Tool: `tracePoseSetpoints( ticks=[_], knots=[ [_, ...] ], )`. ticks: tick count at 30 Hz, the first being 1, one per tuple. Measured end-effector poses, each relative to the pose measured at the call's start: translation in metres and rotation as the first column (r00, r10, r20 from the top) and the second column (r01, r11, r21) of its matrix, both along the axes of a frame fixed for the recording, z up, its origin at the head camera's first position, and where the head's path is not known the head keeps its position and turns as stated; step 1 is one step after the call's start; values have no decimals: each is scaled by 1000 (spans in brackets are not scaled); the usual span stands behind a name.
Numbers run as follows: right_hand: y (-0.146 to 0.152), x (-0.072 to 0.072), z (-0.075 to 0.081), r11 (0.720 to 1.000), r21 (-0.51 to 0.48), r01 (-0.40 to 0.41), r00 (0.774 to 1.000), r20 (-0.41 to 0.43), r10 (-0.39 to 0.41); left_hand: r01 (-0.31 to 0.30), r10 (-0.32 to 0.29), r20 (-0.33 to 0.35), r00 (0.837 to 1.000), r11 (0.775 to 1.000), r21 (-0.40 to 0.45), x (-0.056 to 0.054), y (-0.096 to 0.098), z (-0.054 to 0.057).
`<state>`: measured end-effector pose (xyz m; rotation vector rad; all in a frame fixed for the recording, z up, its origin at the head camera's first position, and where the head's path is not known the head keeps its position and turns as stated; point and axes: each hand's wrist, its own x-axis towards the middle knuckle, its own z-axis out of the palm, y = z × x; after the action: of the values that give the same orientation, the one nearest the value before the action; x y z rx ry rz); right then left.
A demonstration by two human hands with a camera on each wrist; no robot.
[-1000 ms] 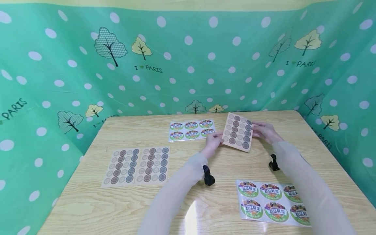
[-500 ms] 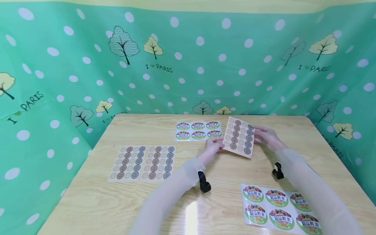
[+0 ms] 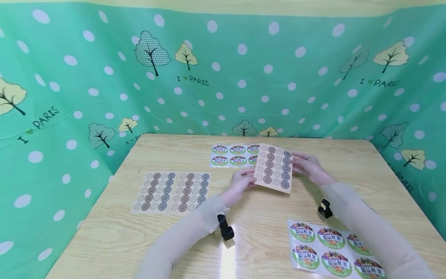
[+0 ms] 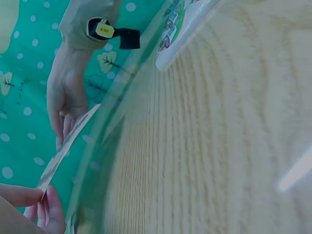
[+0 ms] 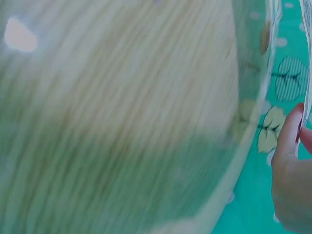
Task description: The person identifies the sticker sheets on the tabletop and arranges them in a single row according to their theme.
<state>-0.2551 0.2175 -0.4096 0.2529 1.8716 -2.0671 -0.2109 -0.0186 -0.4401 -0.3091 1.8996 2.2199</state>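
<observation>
A tan sticker sheet (image 3: 273, 168) with columns of round brown and grey labels is held up, tilted, above the table. My left hand (image 3: 241, 182) pinches its left edge between thumb and fingers, which the left wrist view shows with the sheet (image 4: 63, 148) edge-on. At the opposite edge my right hand (image 3: 310, 166) grips the sheet; in the right wrist view the thumb and a finger of that hand (image 5: 295, 180) close on the border. Behind the held sheet, a white sheet of oval fruit stickers (image 3: 228, 155) lies partly covered.
Two tan sheets of round stickers (image 3: 170, 192) lie side by side on the left of the wooden table (image 3: 104, 240). A larger sheet of oval fruit stickers (image 3: 318, 248) lies front right, partly under the right sleeve (image 3: 376, 228). A green dotted cloth (image 3: 223, 69) hangs behind.
Both hands have carried the tan sticker sheet left and slightly toward me, so it now covers part of the back fruit sticker sheet. The head view has also shifted a little.
</observation>
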Motion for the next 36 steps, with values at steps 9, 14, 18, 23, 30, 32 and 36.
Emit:
tracePoseSetpoints(
  ticks=[9,14,18,23,30,32,36],
  knots=[
    [-24,7,-1,999,53,-11,1000,-16,12,16,-16,2,1000,1000,-14,21,-25,4],
    [-36,13,0,999,35,-24,999,-27,25,16,-16,-2,1000,1000,-15,31,-36,8],
    [-43,17,0,999,46,-17,999,-33,18,16,-16,2,1000,1000,-11,36,-43,9],
    [-51,20,-1,998,66,-1,1000,-11,2,23,-23,6,1000,1000,-21,43,-51,9],
    [-61,26,-2,998,59,2,1000,3,-2,29,-29,1,1000,999,-18,51,-61,10],
    [-64,28,-1,999,52,-4,1000,6,4,24,-24,2,1000,1000,-20,53,-64,11],
    [-72,31,-1,999,40,-19,1000,10,19,14,-14,6,1000,1000,-25,58,-71,10]
  ],
)
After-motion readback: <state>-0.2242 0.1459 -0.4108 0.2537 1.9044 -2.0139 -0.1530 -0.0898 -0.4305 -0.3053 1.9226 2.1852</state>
